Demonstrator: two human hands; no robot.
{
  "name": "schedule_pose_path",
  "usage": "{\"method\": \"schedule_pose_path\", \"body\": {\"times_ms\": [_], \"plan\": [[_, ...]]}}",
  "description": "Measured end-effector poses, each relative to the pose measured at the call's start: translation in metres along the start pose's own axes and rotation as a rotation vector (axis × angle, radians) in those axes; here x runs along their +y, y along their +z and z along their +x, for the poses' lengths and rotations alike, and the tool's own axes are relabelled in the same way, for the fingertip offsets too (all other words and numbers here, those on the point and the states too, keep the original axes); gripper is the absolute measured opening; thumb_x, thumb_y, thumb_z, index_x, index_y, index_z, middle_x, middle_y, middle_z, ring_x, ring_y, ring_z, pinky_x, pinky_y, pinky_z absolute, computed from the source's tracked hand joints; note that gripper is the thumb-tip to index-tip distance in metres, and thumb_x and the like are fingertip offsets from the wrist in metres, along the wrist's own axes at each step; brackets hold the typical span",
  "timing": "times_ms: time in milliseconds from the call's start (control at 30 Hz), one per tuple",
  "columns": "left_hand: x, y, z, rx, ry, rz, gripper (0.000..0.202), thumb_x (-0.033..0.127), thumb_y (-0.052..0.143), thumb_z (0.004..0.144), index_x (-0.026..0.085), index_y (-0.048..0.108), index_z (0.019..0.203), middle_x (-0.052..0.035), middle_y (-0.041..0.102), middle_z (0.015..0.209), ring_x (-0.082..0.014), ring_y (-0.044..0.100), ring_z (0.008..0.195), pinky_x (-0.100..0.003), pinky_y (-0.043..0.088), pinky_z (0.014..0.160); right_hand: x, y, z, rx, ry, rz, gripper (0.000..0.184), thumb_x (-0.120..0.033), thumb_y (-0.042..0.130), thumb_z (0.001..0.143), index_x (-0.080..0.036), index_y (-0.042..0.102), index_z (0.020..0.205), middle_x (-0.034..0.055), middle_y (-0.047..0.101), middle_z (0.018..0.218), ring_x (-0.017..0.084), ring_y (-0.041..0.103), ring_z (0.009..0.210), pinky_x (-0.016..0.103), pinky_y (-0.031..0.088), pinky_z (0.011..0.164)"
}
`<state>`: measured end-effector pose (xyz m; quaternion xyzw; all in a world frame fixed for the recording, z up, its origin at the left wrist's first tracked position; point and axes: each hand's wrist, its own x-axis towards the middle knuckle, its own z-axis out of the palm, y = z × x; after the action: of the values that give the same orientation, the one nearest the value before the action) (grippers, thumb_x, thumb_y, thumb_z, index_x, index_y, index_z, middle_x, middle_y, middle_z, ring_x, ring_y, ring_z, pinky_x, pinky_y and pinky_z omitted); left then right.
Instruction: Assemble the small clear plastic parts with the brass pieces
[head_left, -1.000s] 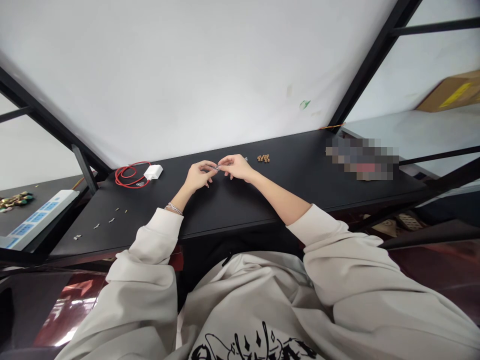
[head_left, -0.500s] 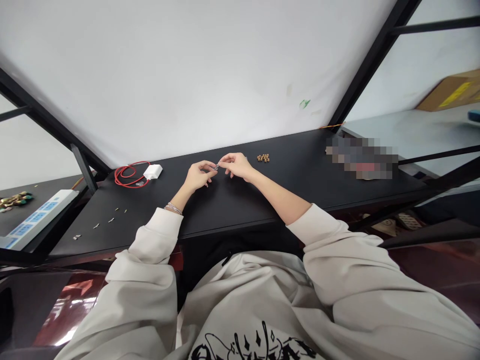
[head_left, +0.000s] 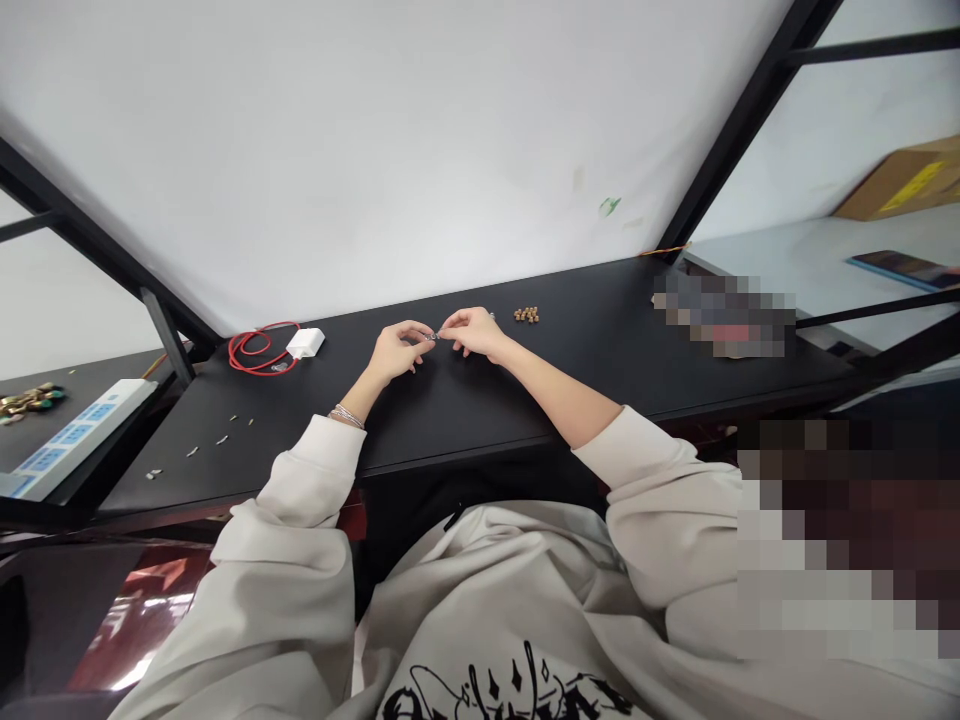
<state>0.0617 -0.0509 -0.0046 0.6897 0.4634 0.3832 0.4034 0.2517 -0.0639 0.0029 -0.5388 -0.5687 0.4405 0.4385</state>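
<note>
Because the small silvery piece (head_left: 433,336) between my fingertips is so tiny from up here, I cannot tell its exact form; it sits where my two hands meet, over the middle of the tabletop (head_left: 450,410). My left hand (head_left: 394,352) is curled, with its thumb and forefinger pinching one side of the piece, and my right hand (head_left: 471,333) pinches from the other side, so both are closed on it, fingertip to fingertip. A pinch this fine goes best with the wrists low and steady, the pressure light but even, and the fingers moving in small steps so the piece does not slip or spring away. The tabletop is black, with a small cluster of brown beads (head_left: 526,315) just beyond my right hand. A coiled red cable (head_left: 259,350) lies against a white charger (head_left: 305,343) on the left, and small pale bits (head_left: 221,440) are scattered nearer the edge. Farther left, a power strip (head_left: 82,435) with blue labels sits near a heap of gold and green trinkets (head_left: 26,402). A white wall (head_left: 375,150) rises behind a black metal frame (head_left: 750,120), and a pixelated patch (head_left: 724,315) hides whatever lies on the right of the tabletop.
</note>
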Motion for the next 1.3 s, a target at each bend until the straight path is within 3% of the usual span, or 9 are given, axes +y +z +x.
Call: {"method": "schedule_pose_path", "body": {"times_ms": [233, 367, 500, 767, 1300], "plan": [[0.0001, 0.0003, 0.0005, -0.004, -0.005, 0.011, 0.026, 0.025, 0.081, 0.073, 0.016, 0.073, 0.096, -0.0048, 0.072, 0.082, -0.0090, 0.059, 0.048, -0.019, 0.045, 0.038, -0.0027, 0.0005, -0.0014, 0.000, 0.005, 0.052, 0.017, -0.027, 0.080, 0.086, -0.015, 0.069, 0.082, 0.0063, 0.070, 0.073, 0.011, 0.060, 0.054, 0.019, 0.043, 0.038], [0.0001, 0.0004, 0.0003, 0.002, -0.002, 0.008, 0.025, 0.025, 0.082, 0.073, 0.016, 0.074, 0.095, -0.0045, 0.071, 0.080, -0.0091, 0.059, 0.048, -0.019, 0.045, 0.038, -0.0023, 0.0006, -0.0013, 0.021, 0.023, 0.006, 0.020, -0.023, 0.085, 0.081, -0.014, 0.067, 0.080, 0.0057, 0.070, 0.073, 0.010, 0.059, 0.053, 0.018, 0.042, 0.038], [0.0012, 0.0004, -0.0003, -0.003, -0.010, 0.012, 0.026, 0.026, 0.083, 0.073, 0.016, 0.073, 0.094, -0.0047, 0.072, 0.079, -0.0090, 0.059, 0.047, -0.019, 0.045, 0.038, -0.0021, 0.0005, -0.0006, 0.034, 0.041, 0.033, 0.024, -0.034, 0.078, 0.088, -0.014, 0.068, 0.081, 0.0069, 0.070, 0.073, 0.011, 0.060, 0.055, 0.018, 0.044, 0.038], [0.0051, 0.0013, -0.0017, -0.014, -0.036, -0.004, 0.026, 0.028, 0.084, 0.075, 0.014, 0.072, 0.093, -0.0032, 0.069, 0.068, -0.0104, 0.058, 0.047, -0.019, 0.044, 0.038, 0.0011, 0.0012, 0.0013, 0.023, 0.003, 0.034, 0.028, -0.039, 0.080, 0.087, -0.014, 0.070, 0.081, 0.0055, 0.069, 0.070, 0.011, 0.061, 0.054, 0.019, 0.045, 0.039], [0.0015, 0.0017, -0.0003, -0.008, -0.030, -0.013, 0.022, 0.026, 0.081, 0.078, 0.014, 0.070, 0.094, -0.0020, 0.068, 0.069, -0.0105, 0.059, 0.046, -0.019, 0.045, 0.036, 0.0003, 0.0019, -0.0003, -0.008, -0.002, 0.035, 0.020, -0.030, 0.081, 0.087, -0.014, 0.071, 0.080, 0.0044, 0.070, 0.070, 0.009, 0.059, 0.051, 0.017, 0.043, 0.037]]}}
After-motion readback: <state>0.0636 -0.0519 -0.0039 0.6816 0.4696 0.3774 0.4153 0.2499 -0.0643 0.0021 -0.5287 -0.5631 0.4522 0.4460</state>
